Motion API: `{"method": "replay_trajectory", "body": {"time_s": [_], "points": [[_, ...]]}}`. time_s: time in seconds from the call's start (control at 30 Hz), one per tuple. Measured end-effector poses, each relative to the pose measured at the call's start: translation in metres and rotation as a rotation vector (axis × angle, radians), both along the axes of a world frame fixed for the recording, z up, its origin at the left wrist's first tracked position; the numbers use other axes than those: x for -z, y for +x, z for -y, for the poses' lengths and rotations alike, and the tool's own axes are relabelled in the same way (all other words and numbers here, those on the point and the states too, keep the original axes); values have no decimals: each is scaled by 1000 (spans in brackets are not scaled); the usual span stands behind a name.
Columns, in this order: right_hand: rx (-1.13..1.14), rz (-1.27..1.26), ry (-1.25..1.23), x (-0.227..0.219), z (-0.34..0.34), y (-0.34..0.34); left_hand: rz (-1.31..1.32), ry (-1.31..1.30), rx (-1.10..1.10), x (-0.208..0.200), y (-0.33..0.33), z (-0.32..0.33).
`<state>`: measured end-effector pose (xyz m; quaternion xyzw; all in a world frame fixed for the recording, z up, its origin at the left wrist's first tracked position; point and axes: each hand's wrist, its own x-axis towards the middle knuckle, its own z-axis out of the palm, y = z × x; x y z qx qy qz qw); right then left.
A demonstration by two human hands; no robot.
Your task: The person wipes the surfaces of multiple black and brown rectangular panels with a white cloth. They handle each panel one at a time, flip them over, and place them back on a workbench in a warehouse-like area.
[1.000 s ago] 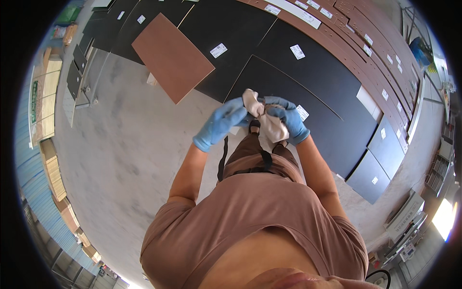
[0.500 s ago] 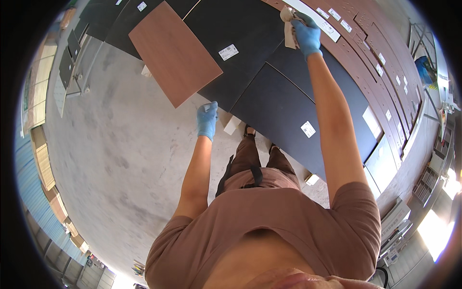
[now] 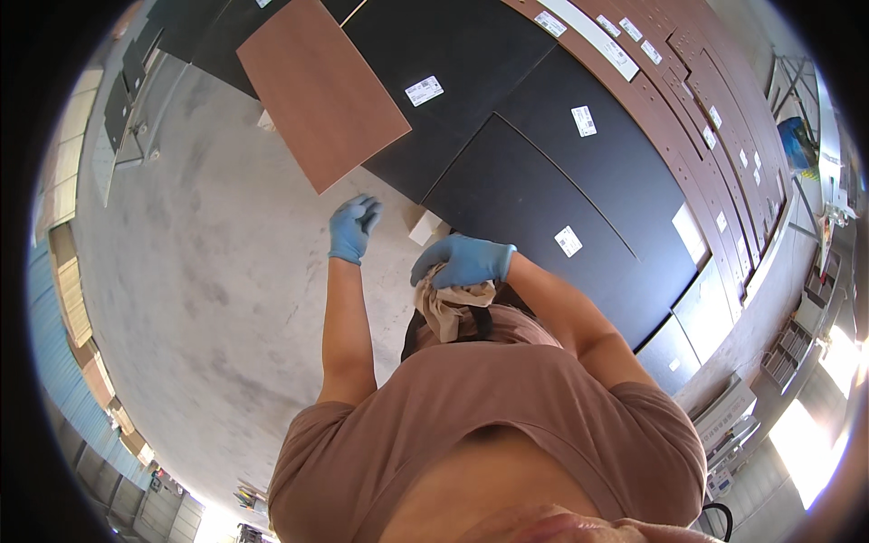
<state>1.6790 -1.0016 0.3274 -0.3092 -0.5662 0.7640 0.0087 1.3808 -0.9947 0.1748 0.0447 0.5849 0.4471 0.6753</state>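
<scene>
My right hand [image 3: 472,260], in a blue glove, is closed on a crumpled beige rag [image 3: 444,309] in front of my waist. Cloth hangs below the fingers. My left hand [image 3: 353,230], gloved the same, is empty, with its fingers loosely bent and apart. It hovers over the floor just below the near corner of a reddish-brown wood-grain panel [image 3: 324,95], not touching it. That panel lies askew on large black panels [image 3: 480,81] and juts past their near edge. White labels [image 3: 424,90] are stuck on the black panels.
Long brown panels [image 3: 674,81] with drilled holes and labels lie beyond the black ones at right. A white block [image 3: 423,226] shows under the near edge. Grey concrete floor [image 3: 208,271] spreads to my left. Metal racking and equipment [image 3: 729,416] stand far right.
My right hand has come back with the rag from the far side of the black panels to my waist. My left hand has shifted slightly left, and its fingers have loosened.
</scene>
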Motion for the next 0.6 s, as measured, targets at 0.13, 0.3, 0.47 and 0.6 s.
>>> {"method": "replay_trajectory", "body": {"time_s": [0.13,0.3,0.47,0.6], "points": [[233,-46,-43,-3,4,28,9,-132,-522,-14,-27,-9],[479,-95,-169,-5,20,48,147,56,-359,-18,-36,-59],[592,-175,-199,-10,43,55,-86,207,-275,-38,-47,-82],[830,-268,-299,-11,60,61,-40,513,-197,-94,-45,-70]]}}
